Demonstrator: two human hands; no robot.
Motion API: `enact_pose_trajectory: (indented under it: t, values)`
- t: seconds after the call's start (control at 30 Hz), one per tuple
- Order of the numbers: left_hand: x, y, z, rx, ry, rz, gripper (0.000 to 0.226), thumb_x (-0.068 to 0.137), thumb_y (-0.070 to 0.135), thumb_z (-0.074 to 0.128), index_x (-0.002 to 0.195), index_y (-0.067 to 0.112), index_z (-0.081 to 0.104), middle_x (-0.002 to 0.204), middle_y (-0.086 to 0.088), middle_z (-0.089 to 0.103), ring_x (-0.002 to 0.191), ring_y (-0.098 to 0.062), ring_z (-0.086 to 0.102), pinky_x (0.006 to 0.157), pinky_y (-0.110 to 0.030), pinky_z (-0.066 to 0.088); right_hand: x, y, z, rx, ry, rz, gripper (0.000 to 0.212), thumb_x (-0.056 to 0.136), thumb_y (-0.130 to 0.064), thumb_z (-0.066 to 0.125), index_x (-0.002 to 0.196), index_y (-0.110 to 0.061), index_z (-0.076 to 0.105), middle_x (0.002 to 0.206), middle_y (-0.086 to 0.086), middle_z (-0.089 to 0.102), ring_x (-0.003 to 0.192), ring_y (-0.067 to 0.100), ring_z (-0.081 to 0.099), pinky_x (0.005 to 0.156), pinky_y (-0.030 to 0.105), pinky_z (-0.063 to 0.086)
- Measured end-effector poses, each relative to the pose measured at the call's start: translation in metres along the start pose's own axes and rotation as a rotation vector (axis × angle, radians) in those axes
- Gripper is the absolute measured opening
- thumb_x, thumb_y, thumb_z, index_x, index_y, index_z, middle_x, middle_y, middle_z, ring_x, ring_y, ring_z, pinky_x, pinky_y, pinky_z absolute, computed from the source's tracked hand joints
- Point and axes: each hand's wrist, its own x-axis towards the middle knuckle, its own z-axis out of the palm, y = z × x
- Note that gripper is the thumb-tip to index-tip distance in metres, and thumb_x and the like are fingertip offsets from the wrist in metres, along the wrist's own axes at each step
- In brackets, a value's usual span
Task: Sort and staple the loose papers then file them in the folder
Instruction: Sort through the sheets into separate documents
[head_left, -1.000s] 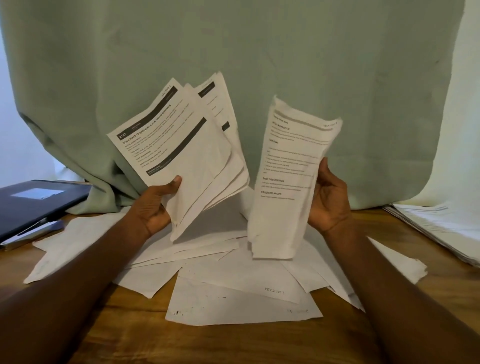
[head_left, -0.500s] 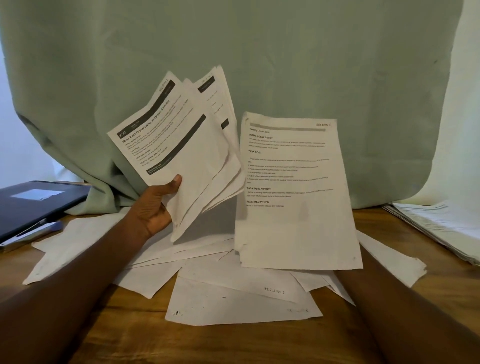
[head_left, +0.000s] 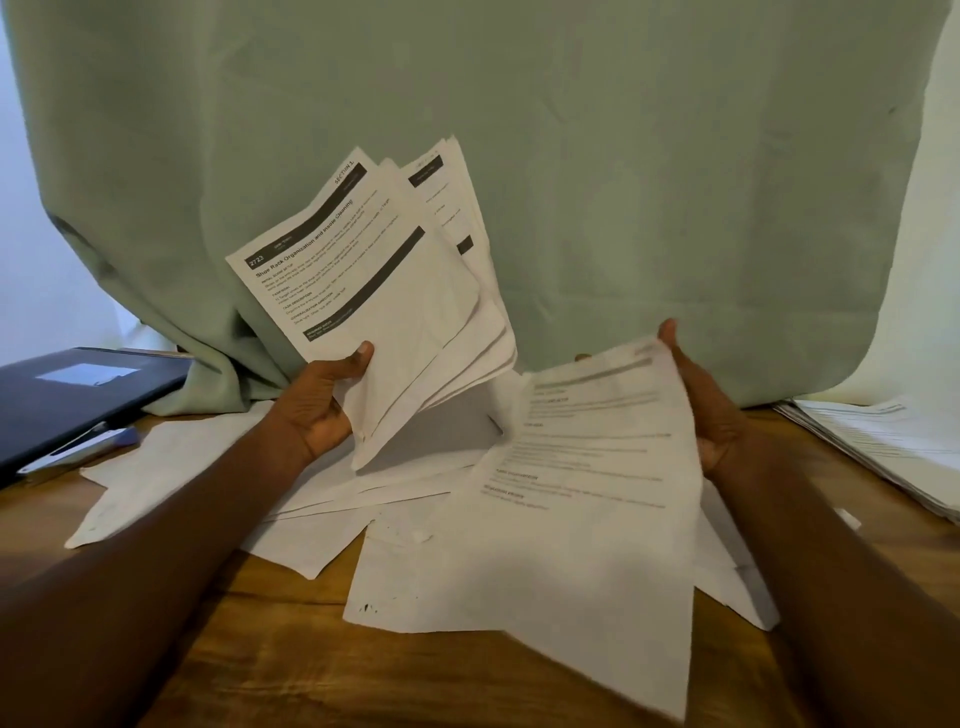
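Wooden table (head_left: 270, 644): left hand (head_left: 322, 410) grips sorted sheets (head_left: 384, 291); right hand (head_left: 711, 410) should hold its single page (head_left: 587, 499) flat, heading readable, before adding it.

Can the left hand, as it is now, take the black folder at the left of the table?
Probably not yet. The left hand grips a fanned bundle of papers, so it is occupied. The black folder itself lies uncovered beside that arm, with nothing between them.
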Motion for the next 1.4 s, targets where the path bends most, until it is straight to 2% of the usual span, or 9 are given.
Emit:
enact_pose_trajectory:
  t: [0.13,0.37,0.47,0.6,0.73,0.83,0.97,1.2,1.4]
  values:
    - [0.002,0.004,-0.005,-0.062,0.011,0.023,0.040,0.082,0.007,0.072,0.122,0.016,0.070,0.123,-0.008,0.073,0.106,-0.025,0.071,0.087,-0.046,0.061,0.012,0.009,0.024,-0.278,-0.046,0.144,0.103,0.049,-0.042,0.101,0.139,-0.019,0.060,0.134,0.015,0.066,0.121,0.033,0.065,0.089,0.042,0.060]
    - [0.001,0.010,-0.005,-0.056,-0.009,-0.033,0.015,0.086,0.010,0.071,0.087,0.015,0.084,0.122,-0.010,0.073,0.100,-0.024,0.072,0.096,-0.046,0.057,0.039,0.024,0.058,-0.776,0.033,0.244,0.044,0.078,0.010,0.079,0.118,-0.008,0.073,0.110,0.020,0.075,0.094,0.021,0.075,0.075,0.024,0.060]
    - [0.005,0.020,-0.011,-0.101,-0.010,0.019,0.018,0.090,0.007,0.069,0.094,0.016,0.084,0.118,-0.008,0.075,0.105,-0.023,0.071,0.100,-0.046,0.054,0.036,0.012,0.065,-0.888,0.298,-0.053,0.031,0.075,0.009,0.081,0.102,-0.006,0.079,0.090,0.021,0.075,0.077,0.019,0.068,0.062,0.017,0.055]
    - [0.010,0.045,-0.030,-0.157,0.008,0.076,0.022,0.094,0.006,0.066,0.092,0.018,0.084,0.113,-0.006,0.076,0.103,-0.024,0.072,0.089,-0.046,0.060,0.039,-0.033,0.080,-0.905,0.805,-0.601,0.028,0.076,-0.001,0.075,0.092,-0.023,0.080,0.085,0.000,0.076,0.073,0.009,0.068,0.080,0.026,0.057]
    - [0.007,0.068,-0.041,-0.250,0.071,0.139,0.032,0.100,0.009,0.061,0.078,0.013,0.084,0.094,-0.005,0.079,0.086,-0.021,0.076,0.070,-0.038,0.063,0.043,-0.074,0.141,-1.112,1.056,-1.318,0.033,0.086,-0.004,0.052,0.105,-0.017,0.076,0.099,0.002,0.073,0.085,0.001,0.059,0.076,-0.002,0.036]
    - [0.006,0.079,-0.047,-0.282,0.121,0.220,0.033,0.099,0.008,0.062,0.079,0.020,0.084,0.090,-0.003,0.078,0.080,-0.020,0.077,0.068,-0.037,0.064,0.053,-0.059,0.186,-1.153,0.921,-1.554,0.038,0.090,0.002,0.046,0.114,-0.010,0.073,0.099,0.013,0.064,0.087,0.009,0.060,0.074,0.006,0.035]
    - [0.003,0.087,-0.050,-0.274,0.195,0.253,0.030,0.094,0.008,0.068,0.123,0.015,0.069,0.101,-0.006,0.077,0.088,-0.024,0.076,0.070,-0.039,0.063,0.069,0.025,0.205,-1.254,0.526,-1.380,0.040,0.086,0.013,0.058,0.118,-0.008,0.072,0.097,0.010,0.056,0.080,0.011,0.052,0.069,0.017,0.039]
    - [0.001,0.090,-0.042,-0.173,0.138,0.190,0.012,0.098,0.008,0.064,0.100,0.017,0.072,0.081,-0.004,0.078,0.070,-0.020,0.076,0.056,-0.034,0.060,0.069,0.124,0.198,-1.702,-0.364,-1.128,0.029,0.090,-0.011,0.075,0.118,-0.011,0.071,0.102,0.010,0.062,0.081,0.020,0.058,0.061,0.025,0.046]
    - [0.001,0.087,-0.040,-0.124,0.100,0.098,0.010,0.097,0.011,0.065,0.101,0.017,0.072,0.082,-0.003,0.077,0.073,-0.021,0.075,0.058,-0.037,0.062,0.061,0.124,0.197,-1.340,-0.460,-0.938,0.022,0.098,-0.024,0.066,0.115,-0.012,0.073,0.112,0.002,0.072,0.096,0.013,0.066,0.080,0.028,0.057]
